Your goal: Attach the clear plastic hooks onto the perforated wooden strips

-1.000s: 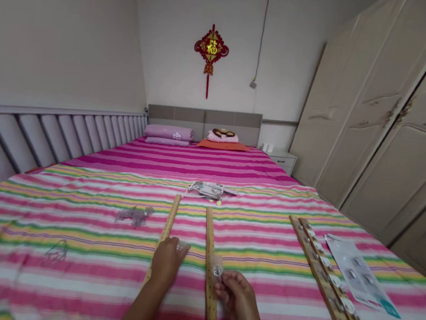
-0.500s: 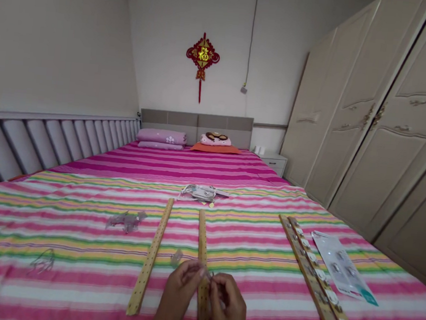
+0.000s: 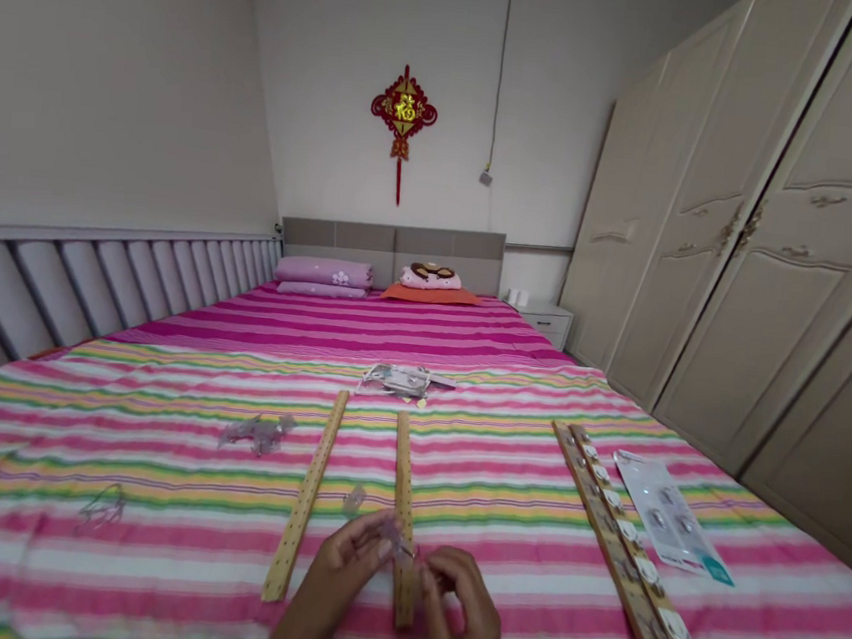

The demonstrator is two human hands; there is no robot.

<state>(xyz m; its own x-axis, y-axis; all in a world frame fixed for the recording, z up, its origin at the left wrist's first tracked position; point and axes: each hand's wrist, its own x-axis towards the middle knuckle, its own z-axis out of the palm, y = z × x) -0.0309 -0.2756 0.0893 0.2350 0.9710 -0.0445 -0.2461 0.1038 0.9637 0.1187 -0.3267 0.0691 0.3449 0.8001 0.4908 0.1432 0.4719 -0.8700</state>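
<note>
My left hand (image 3: 342, 565) and my right hand (image 3: 462, 614) meet low in the middle, over the near end of a perforated wooden strip (image 3: 401, 493) lying on the striped bedspread (image 3: 153, 494). Both hands pinch a small clear plastic piece (image 3: 396, 540) between their fingertips. A second wooden strip (image 3: 308, 494) lies just left of my left hand. A tiny clear scrap (image 3: 353, 500) rests between the two strips.
At the right lie two more strips (image 3: 619, 544) fitted with round white pieces, beside a white blister card (image 3: 668, 509). Crumpled clear wrappers (image 3: 256, 432) lie at the left, and opened packets (image 3: 401, 381) lie further up the bed. Wardrobe doors (image 3: 765, 242) run along the right.
My left hand left the left strip, dropping a clear scrap, and joined my right hand over the middle strip. The view tilted slightly.
</note>
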